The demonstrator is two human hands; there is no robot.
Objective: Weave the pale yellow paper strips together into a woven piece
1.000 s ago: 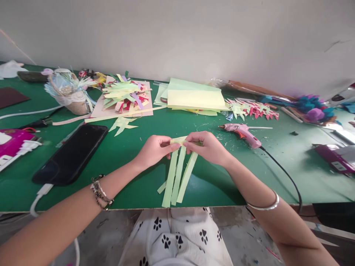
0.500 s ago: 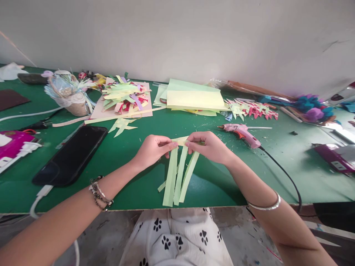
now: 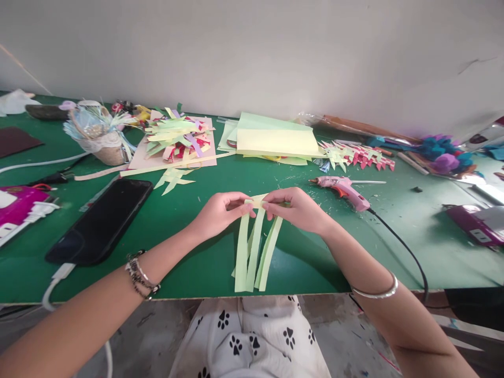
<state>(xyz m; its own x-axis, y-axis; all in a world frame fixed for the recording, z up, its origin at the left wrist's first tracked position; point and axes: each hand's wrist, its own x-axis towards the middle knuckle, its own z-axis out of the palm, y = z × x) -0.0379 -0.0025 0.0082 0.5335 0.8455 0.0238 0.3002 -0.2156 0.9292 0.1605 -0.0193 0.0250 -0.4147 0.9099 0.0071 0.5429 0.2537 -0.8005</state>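
Observation:
Several pale green paper strips (image 3: 254, 252) hang from between my two hands, their lower ends near the front edge of the green table. At the top they meet a pale yellow band of paper (image 3: 258, 201). My left hand (image 3: 226, 211) pinches the upper left part between thumb and fingers. Close beside it, my right hand (image 3: 293, 209) pinches the upper right part the same way. Whether the strips are woven or folded together there is partly hidden by my fingertips.
A pink glue gun (image 3: 344, 190) lies to the right, its black cable trailing off the edge. A black phone (image 3: 102, 220) is at the left. Behind are stacked paper sheets (image 3: 275, 139), a pile of cut strips (image 3: 175, 131), a small basket (image 3: 108, 149) and a pink-green woven strip (image 3: 362, 155).
The hanging strips have swung slightly and lie closer together on the left side. My left fingers have shifted a little at the top; my right hand is nearly still.

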